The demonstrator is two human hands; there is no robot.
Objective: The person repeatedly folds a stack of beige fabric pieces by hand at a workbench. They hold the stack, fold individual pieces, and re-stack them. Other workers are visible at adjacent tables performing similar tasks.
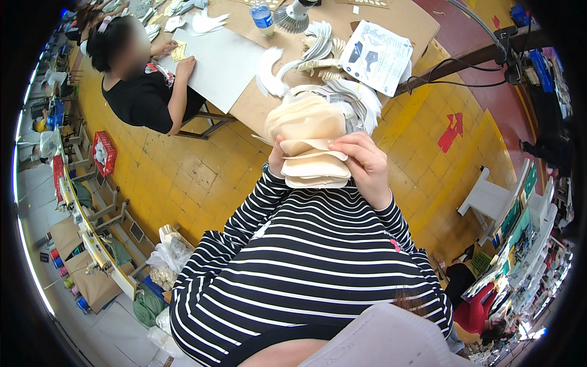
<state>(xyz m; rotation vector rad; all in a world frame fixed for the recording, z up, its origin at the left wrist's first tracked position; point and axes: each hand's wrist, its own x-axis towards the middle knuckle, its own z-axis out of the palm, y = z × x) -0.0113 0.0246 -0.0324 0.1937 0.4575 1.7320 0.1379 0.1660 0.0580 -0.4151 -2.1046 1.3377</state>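
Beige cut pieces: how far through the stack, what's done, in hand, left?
Done: cannot tell; no finished pile is separable. In hand: the stack of beige cut pieces is gripped by the left hand and right hand, fingers spreading the lower layers. Left: white and beige pieces lie heaped on the cardboard-topped table.

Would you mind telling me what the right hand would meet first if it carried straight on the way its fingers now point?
The right hand points left across the stack of beige cut pieces it grips. Going on, it would probably meet the left hand on the far side, though depth is unclear.
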